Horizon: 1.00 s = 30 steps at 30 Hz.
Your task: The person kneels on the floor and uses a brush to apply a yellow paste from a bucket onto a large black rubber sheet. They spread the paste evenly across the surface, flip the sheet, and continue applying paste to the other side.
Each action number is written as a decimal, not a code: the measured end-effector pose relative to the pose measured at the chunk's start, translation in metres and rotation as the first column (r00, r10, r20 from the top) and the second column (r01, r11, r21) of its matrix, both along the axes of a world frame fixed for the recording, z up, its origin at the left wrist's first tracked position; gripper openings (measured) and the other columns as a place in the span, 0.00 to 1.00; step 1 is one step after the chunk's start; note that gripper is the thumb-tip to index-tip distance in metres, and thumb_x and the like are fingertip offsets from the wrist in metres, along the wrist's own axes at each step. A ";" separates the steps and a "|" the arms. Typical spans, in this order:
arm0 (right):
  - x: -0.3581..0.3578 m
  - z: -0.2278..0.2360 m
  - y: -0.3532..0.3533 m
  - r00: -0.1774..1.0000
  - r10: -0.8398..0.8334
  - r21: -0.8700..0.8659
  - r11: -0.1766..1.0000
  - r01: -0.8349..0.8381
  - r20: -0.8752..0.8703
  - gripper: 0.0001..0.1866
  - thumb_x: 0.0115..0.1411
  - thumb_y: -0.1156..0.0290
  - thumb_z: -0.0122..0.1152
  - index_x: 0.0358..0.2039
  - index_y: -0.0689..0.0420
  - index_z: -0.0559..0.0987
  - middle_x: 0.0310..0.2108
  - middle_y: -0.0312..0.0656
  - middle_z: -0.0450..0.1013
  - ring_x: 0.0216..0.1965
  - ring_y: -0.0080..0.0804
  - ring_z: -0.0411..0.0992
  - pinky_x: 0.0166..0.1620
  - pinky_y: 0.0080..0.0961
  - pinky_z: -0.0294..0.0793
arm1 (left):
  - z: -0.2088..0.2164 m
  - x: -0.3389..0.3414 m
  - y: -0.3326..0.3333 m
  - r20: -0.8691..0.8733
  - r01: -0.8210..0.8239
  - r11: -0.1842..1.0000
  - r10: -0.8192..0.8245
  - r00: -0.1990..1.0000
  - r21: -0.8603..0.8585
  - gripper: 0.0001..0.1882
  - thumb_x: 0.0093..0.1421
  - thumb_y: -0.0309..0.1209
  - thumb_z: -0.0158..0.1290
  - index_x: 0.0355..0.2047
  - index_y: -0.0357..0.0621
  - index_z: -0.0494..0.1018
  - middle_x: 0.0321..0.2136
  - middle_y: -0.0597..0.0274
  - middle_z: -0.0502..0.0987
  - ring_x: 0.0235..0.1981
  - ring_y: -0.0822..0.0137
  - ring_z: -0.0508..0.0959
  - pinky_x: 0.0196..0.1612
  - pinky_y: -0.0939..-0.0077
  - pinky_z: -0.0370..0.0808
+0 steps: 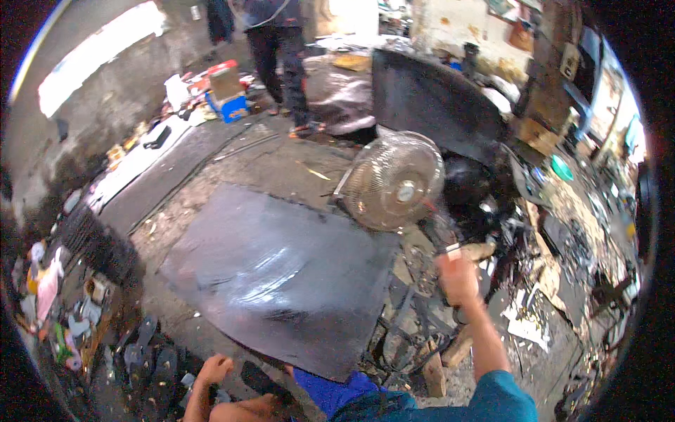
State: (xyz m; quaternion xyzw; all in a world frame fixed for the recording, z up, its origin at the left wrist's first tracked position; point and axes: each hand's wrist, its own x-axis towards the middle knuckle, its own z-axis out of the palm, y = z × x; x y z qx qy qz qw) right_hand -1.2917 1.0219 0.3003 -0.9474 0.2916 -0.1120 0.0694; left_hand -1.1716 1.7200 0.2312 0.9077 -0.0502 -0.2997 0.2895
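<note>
A large black sheet, glossy in its middle, lies in front of me with its near corner over my blue-clothed lap. My right arm is stretched forward past the sheet's right edge. At its end my right hand is closed, with a pale piece at its fingers; the blur hides what it is. My left hand is by my bent leg, below the sheet's lower left edge. Its fingers are curled in, and nothing shows in them. A round metal fan stands just beyond the right hand.
Another person stands beyond the sheet. A big dark sheet stands upright behind the fan. Scraps litter the floor at right. Several dark sole-like pieces are piled at lower left. A blue box sits by the left wall.
</note>
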 end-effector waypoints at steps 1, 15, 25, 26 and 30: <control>0.006 -0.001 0.041 0.999 0.019 0.231 0.973 -0.027 0.038 0.21 0.62 0.48 0.50 0.29 0.55 0.77 0.22 0.47 0.75 0.21 0.46 0.75 0.22 0.42 0.71 | 0.013 -0.012 -0.010 0.062 0.023 0.993 -0.030 0.998 0.119 0.21 0.57 0.45 0.50 0.26 0.35 0.75 0.20 0.53 0.76 0.22 0.61 0.76 0.30 0.63 0.72; 0.004 -0.268 0.156 0.877 0.481 0.461 0.783 -0.418 -0.020 0.18 0.65 0.54 0.45 0.42 0.57 0.69 0.36 0.56 0.73 0.31 0.56 0.75 0.33 0.53 0.75 | -0.107 0.033 0.056 0.302 -0.337 0.905 0.407 0.862 -0.258 0.15 0.61 0.38 0.52 0.42 0.41 0.72 0.27 0.61 0.75 0.22 0.64 0.75 0.27 0.65 0.74; -0.032 -0.328 0.163 0.999 -0.007 0.776 0.631 -0.020 0.032 0.15 0.55 0.62 0.63 0.30 0.63 0.75 0.25 0.44 0.76 0.24 0.29 0.75 0.28 0.33 0.74 | -0.141 -0.066 0.017 -0.127 -0.523 0.843 0.509 0.851 -0.124 0.18 0.58 0.41 0.54 0.35 0.34 0.76 0.22 0.58 0.78 0.22 0.64 0.78 0.28 0.66 0.75; -0.033 -0.337 0.182 0.992 0.076 0.652 0.749 -0.123 0.099 0.14 0.55 0.63 0.64 0.31 0.62 0.75 0.24 0.42 0.76 0.23 0.28 0.74 0.27 0.32 0.73 | -0.145 -0.084 0.053 0.043 -0.558 0.827 0.561 0.827 -0.067 0.18 0.58 0.40 0.55 0.37 0.34 0.77 0.24 0.56 0.79 0.24 0.63 0.79 0.31 0.66 0.76; -0.004 -0.392 0.133 0.987 -0.021 0.701 0.706 -0.099 0.161 0.14 0.55 0.64 0.65 0.35 0.59 0.75 0.23 0.37 0.71 0.23 0.25 0.69 0.26 0.30 0.70 | -0.152 -0.105 0.083 0.376 -0.644 0.741 0.660 0.650 -0.190 0.18 0.57 0.39 0.55 0.39 0.37 0.78 0.28 0.51 0.81 0.29 0.58 0.82 0.39 0.68 0.77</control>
